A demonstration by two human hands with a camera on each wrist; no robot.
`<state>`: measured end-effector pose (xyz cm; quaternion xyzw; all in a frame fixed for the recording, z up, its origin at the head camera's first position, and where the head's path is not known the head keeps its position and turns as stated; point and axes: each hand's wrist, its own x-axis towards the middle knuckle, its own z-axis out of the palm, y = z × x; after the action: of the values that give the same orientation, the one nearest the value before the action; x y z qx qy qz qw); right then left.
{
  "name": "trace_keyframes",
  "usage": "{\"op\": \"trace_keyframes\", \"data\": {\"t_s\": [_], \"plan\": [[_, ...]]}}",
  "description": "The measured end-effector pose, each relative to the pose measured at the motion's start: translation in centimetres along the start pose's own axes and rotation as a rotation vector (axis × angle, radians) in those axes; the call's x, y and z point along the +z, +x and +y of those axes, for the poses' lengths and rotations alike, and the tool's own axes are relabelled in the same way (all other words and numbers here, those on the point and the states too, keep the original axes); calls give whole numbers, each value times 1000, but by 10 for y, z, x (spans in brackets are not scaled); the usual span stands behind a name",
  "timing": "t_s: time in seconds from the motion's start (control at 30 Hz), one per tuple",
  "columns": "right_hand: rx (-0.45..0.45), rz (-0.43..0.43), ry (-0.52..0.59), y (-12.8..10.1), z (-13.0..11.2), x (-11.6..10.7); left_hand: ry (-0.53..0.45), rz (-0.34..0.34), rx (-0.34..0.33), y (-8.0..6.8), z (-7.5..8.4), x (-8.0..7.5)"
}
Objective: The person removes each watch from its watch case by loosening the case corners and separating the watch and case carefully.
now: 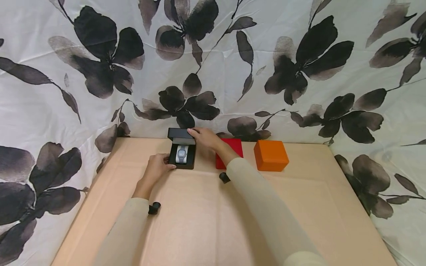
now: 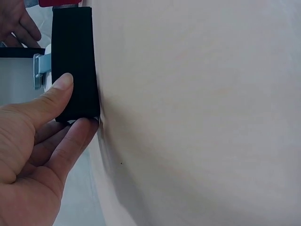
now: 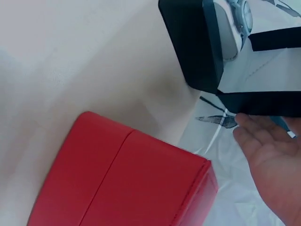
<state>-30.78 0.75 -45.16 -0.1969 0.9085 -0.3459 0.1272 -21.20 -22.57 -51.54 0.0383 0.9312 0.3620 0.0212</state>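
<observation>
Gripping black watch box [image 1: 181,155], left hand [image 1: 156,168] fingers clamped; right hand [image 1: 205,137] fingertips on lid, grip unclear.

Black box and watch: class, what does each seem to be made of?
Black box: matte, leather-like covering, probably over card or plastic; dull, no gloss. Watch: silvery metal by its sheen, pale face, though too small to be sure.

Watch [image 1: 182,153] inside box [image 1: 173,159], leftmost
</observation>
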Motion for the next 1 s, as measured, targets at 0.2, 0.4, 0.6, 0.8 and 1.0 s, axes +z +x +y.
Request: {"op": "trace_keyframes", "data": {"t_s": [0.2, 0.4, 0.6, 0.8, 1.0], "plan": [[-64, 41, -33, -3, -3, 0, 1, -1, -1, -1, 0, 0], [-167, 99, -127, -15, -7, -3, 3, 8, 11, -2, -1, -1], [-194, 207, -164, -15, -9, 0, 15, 11, 26, 1, -2, 0], [-160, 218, -163, -11, -10, -1, 18, 6, 23, 2, -2, 1], [-103, 196, -135, -6, -12, -4, 21, 4, 21, 1, -1, 0]]}}
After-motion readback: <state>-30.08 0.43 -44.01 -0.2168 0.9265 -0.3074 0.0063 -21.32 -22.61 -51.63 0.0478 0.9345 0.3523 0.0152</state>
